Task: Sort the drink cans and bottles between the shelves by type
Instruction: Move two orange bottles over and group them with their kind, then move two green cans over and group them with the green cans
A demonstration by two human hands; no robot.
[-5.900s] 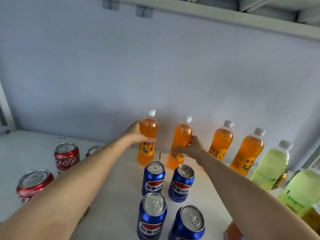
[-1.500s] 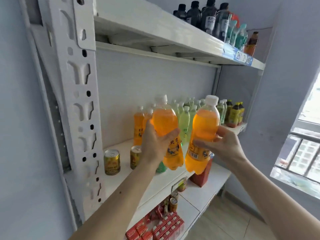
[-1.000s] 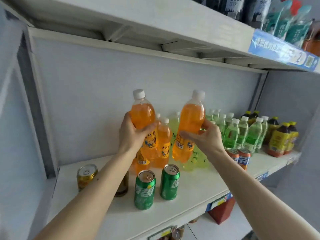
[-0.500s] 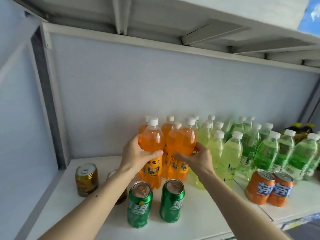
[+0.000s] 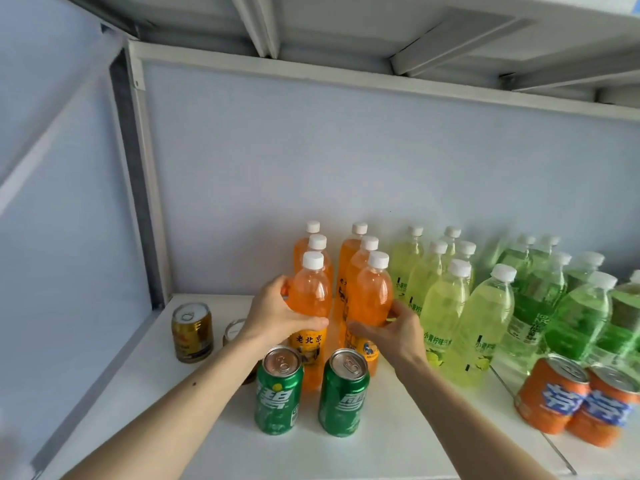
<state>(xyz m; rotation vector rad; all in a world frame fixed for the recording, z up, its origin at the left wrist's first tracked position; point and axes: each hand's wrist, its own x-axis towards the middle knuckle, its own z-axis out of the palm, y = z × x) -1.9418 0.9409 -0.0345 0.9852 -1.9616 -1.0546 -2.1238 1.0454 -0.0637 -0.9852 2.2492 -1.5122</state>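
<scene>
Two orange soda bottles with white caps stand at the front of two short rows of like bottles on the white shelf (image 5: pixel 214 455). My left hand (image 5: pixel 277 315) grips the left front orange bottle (image 5: pixel 309 296) around its middle. My right hand (image 5: pixel 393 332) holds the right front orange bottle (image 5: pixel 372 292) from its right side, thumb across the label. Both bottles stand upright, bases hidden behind two green cans (image 5: pixel 278 393), the second green can (image 5: pixel 343 393) beside the first.
Yellow-green bottles (image 5: pixel 446 306) and green bottles (image 5: pixel 585 313) fill the shelf to the right. Two orange cans (image 5: pixel 568 403) stand at the front right. A gold can (image 5: pixel 192 330) and another can partly behind my left arm sit at the left. The upper shelf hangs overhead.
Both hands carried the two orange bottles from another shelf to this one and lowered them at the front of the orange rows. The view has closed in on the shelf.
</scene>
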